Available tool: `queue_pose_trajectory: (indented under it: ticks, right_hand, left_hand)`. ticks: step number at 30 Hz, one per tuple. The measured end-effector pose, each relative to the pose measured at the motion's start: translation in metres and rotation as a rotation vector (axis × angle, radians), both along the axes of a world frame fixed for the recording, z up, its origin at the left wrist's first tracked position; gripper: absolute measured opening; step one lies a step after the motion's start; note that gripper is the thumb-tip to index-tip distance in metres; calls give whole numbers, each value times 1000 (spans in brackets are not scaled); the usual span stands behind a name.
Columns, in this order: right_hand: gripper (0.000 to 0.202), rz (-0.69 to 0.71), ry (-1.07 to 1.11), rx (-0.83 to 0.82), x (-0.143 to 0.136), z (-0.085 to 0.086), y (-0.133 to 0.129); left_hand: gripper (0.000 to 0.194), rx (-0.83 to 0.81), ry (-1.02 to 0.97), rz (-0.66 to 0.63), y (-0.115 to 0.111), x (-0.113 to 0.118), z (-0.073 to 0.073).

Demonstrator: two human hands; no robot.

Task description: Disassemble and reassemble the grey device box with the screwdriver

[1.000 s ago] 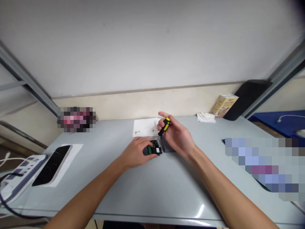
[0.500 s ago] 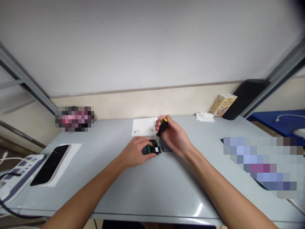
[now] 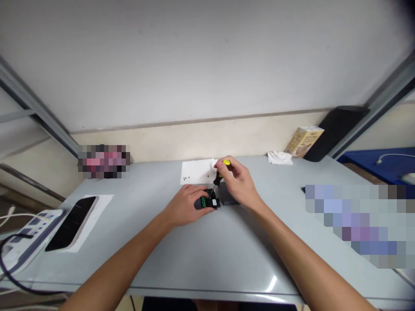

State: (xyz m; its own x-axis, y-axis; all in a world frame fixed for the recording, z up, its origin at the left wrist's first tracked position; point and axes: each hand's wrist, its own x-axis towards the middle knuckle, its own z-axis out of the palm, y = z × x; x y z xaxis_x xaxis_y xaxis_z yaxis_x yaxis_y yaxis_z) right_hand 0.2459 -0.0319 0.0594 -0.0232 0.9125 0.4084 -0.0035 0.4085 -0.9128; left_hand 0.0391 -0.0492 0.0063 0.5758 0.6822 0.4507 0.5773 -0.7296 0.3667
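My left hand [image 3: 188,204] is closed around a small black opened device with a green circuit board [image 3: 204,201], holding it against the table. In my right hand [image 3: 236,179] is a black screwdriver with a yellow end cap [image 3: 226,163]. Its handle slants, and the thin shaft points down at the device. Whether the tip sits in a screw is too small to tell. Just right of the device lies a dark grey flat piece [image 3: 228,194], partly under my right hand. Behind them, a white paper sheet [image 3: 196,170] carries several tiny dark pieces.
A black phone [image 3: 71,222] lies on white paper at the left, beside a power strip [image 3: 32,237] with cables. Crumpled tissue [image 3: 279,158], a drink carton [image 3: 304,142] and a black cylinder [image 3: 337,134] stand back right. Blurred items lie at both sides.
My right hand has shifted its hold on the screwdriver, with thumb and fingers now nearer the handle's top. More of the grey piece shows. The left hand keeps its hold.
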Motion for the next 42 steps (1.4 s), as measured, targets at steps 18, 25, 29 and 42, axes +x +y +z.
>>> queue_pose_trajectory:
  ticks: [18,25,29,42]
  right_hand:
    - [45,-199,-122,44,4,0,-1]
    - [47,-415,-131,-32,14,-6,7]
    - [47,-512,-75,-41,16,-10,12]
    - [49,-470,-143,-97,12,-23,17]
  left_hand:
    - [27,-39,102,-91,1,-10,13]
    - [25,-27,139,-84,1,-10,12]
    - [27,-15,158,-74,1,-8,9]
    - [29,-63,-12,55,-4,-3,15]
